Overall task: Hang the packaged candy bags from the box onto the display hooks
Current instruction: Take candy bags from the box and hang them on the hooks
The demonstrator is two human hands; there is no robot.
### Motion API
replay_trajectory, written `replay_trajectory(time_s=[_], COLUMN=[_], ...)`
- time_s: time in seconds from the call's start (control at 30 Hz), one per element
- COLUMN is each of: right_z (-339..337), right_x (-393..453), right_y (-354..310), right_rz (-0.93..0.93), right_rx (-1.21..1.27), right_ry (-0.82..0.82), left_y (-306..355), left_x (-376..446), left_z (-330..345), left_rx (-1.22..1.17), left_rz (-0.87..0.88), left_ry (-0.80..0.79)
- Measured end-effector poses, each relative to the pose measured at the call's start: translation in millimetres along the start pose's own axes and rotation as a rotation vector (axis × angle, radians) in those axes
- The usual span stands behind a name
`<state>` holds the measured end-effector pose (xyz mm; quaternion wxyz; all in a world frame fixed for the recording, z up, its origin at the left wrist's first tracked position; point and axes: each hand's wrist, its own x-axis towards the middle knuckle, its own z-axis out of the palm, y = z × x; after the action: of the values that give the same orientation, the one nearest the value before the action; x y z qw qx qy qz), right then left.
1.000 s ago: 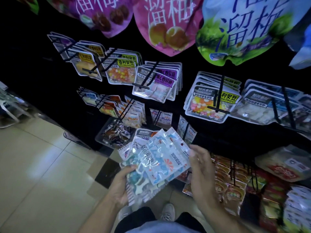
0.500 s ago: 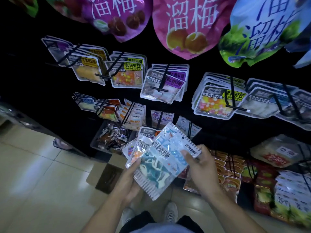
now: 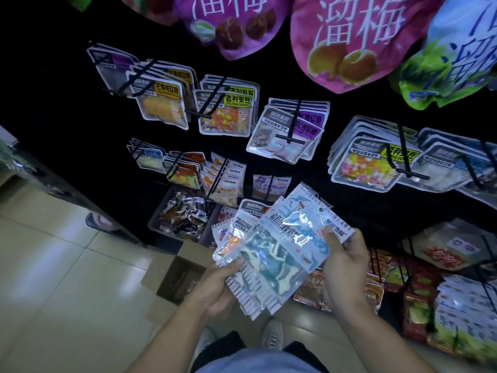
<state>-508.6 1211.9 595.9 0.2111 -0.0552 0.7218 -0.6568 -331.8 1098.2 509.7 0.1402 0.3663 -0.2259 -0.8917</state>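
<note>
Head view: the left hand (image 3: 215, 285) grips the lower end of a stack of candy bags (image 3: 279, 254), fingers curled beneath, thumb on top. The right hand (image 3: 343, 267) pinches the top shark-print bag's upper corner, thumb on its face. The cardboard box (image 3: 172, 273) sits on the floor just beyond the left fingers. Display hooks (image 3: 293, 122) hang beyond both hands' fingertips.

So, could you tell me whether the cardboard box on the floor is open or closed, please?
Open: the cardboard box has its flaps folded outward, and its dark interior shows. Whether bags remain inside, I cannot tell.
</note>
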Motion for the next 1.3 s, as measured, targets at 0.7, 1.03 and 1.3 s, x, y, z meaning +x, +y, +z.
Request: replay_trajectory(time_s=[0.7,1.03,1.3], right_z=[-71,-72,-49], right_x=[53,91,125], right_y=[-57,31,64], right_rz=[-0.107,0.024,0.029], right_rx=[-0.127,-1.137,-1.342], right_ry=[0.045,-0.401,-0.578], left_y=[4,-6,-16], left_x=[-22,-30,-34], left_z=[-33,-34,-16], left_rx=[-0.088,-0.133,-0.143], left_rz=[-0.016,0.023,0.113], left_ry=[0.185,0.300,0.253])
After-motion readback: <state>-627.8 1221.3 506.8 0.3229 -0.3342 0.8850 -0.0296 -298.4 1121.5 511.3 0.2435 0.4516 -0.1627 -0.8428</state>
